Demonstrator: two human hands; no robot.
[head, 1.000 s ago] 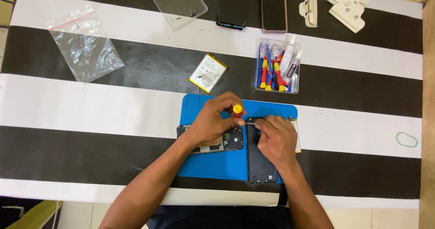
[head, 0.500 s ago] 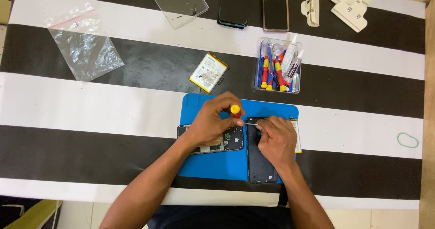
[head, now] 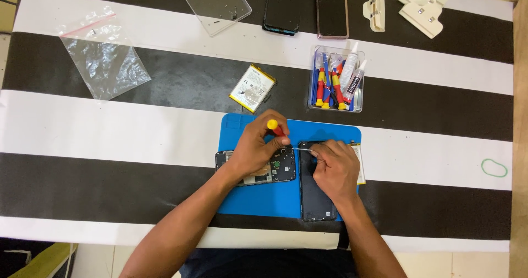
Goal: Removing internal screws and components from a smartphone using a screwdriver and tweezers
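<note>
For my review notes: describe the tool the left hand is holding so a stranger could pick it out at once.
Find the blue mat on the striped table. On it the left hand grips a small screwdriver above an opened phone. Its red handle with a yellow cap matches those in the clear tray, but it alone is in a hand.

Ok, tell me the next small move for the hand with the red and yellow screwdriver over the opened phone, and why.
Probably keep the left hand steady and turn the red and yellow screwdriver gently in place. Its tip looks set on the exposed black inner frame of the opened phone on the blue rubber mat, while the right hand holds thin metal tweezers pointing toward that spot, seemingly ready to lift a loosened screw. The screw itself is too small to see.
</note>
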